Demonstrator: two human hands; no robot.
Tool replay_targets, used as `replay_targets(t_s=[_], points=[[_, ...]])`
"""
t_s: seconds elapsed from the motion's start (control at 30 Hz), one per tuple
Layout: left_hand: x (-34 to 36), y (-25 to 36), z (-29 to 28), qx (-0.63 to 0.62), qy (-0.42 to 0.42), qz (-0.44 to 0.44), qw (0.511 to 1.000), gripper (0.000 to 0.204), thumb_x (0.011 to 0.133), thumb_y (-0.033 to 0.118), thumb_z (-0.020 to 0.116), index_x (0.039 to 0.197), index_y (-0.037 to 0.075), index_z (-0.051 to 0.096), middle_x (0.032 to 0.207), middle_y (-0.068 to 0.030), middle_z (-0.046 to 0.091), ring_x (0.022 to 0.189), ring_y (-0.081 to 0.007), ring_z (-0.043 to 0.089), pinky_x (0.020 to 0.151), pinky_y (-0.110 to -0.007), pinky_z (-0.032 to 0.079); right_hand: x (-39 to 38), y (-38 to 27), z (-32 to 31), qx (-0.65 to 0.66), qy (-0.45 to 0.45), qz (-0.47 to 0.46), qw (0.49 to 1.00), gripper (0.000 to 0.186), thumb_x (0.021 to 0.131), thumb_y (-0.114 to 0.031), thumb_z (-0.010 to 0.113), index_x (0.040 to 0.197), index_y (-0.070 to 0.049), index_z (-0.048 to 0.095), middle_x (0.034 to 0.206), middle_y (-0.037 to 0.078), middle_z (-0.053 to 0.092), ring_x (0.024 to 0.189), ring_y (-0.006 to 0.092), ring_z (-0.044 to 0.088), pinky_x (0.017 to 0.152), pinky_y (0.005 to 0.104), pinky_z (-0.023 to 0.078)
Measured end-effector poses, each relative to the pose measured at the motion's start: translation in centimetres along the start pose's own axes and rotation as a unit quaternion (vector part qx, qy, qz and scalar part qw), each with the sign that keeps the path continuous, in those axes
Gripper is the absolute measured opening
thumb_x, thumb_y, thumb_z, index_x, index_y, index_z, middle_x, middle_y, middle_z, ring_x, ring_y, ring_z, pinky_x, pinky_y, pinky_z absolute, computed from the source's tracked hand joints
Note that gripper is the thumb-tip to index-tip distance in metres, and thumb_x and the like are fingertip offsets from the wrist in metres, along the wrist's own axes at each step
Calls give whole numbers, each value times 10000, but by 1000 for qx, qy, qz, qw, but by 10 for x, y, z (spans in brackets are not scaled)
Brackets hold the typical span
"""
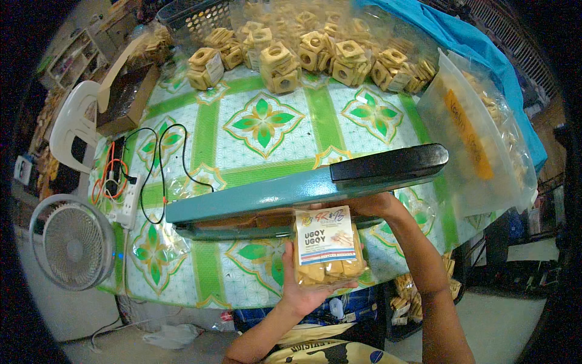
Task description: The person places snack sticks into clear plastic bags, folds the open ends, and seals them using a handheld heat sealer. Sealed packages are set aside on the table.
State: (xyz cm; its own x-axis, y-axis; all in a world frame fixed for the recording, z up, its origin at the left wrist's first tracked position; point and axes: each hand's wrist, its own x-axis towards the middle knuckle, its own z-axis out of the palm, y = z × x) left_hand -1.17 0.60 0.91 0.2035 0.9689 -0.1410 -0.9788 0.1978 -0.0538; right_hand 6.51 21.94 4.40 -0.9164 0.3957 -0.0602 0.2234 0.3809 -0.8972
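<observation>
A clear plastic packet of square biscuits (330,267) with a white label stands upright in front of a teal impulse sealer (260,193) with a black handle (394,164). My left hand (303,296) is closed around the packet's lower left side, its thumb along the edge. Up at the packet's top edge, my right hand (377,205) reaches in under the sealer's arm, its fingers bent at the top of the bag and partly hidden by the arm and the packet. The sealer's arm is raised above its base.
Several filled biscuit packets (282,67) are piled at the table's far side. A translucent tub (451,133) with an orange label stands at the right. To the left are a small round fan (76,242), a white power strip (128,200) with cables, and a cardboard box (124,100).
</observation>
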Motion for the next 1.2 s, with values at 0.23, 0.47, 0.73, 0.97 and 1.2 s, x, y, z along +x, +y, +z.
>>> replay_targets(t_s=[0.23, 0.47, 0.73, 0.97, 1.2], points=[[-3, -3, 0, 23, 26, 19, 999, 944, 794, 770, 474, 1483, 153, 283, 1473, -171, 376, 1293, -423, 425, 975, -679, 374, 6, 11, -18, -259, -43, -25, 965, 423, 795, -196, 745, 1128, -24, 548, 1139, 75, 568, 973, 205, 583, 894, 332, 451], [-4, -4, -2, 6, 42, 13, 999, 936, 801, 765, 469, 1483, 150, 286, 1472, -175, 377, 1302, -437, 408, 971, -693, 364, 18, -114, -117, 149, 144, -67, 976, 409, 999, -403, 432, 1193, -64, 554, 1108, 66, 605, 990, 154, 598, 909, 326, 463], [-4, -4, -6, 5, 7, 18, 1000, 922, 814, 760, 446, 1481, 144, 289, 1465, -171, 390, 1285, -440, 430, 968, -674, 380, 15, -155, -70, -372, -71, 29, 925, 350, 964, -342, 533, 1073, -20, 614, 968, 159, 658, 913, 274, 634, 807, 370, 489], [-2, -7, 1, 36, 88, 42, 995, 1025, 741, 785, 527, 1479, 119, 278, 1426, -258, 391, 1225, -500, 457, 848, -638, 485, 22, -90, -46, -172, -100, 65, 978, 451, 974, -445, 457, 987, -29, 631, 847, 194, 649, 809, 349, 635, 757, 433, 480], [-3, -8, 8, 53, 126, 35, 990, 1052, 730, 820, 481, 1487, 124, 264, 1446, -260, 366, 1222, -504, 459, 848, -662, 471, 19, -66, -45, -119, -92, 27, 988, 466, 963, -443, 483, 1018, -4, 631, 904, 194, 661, 869, 349, 638, 798, 418, 485]])
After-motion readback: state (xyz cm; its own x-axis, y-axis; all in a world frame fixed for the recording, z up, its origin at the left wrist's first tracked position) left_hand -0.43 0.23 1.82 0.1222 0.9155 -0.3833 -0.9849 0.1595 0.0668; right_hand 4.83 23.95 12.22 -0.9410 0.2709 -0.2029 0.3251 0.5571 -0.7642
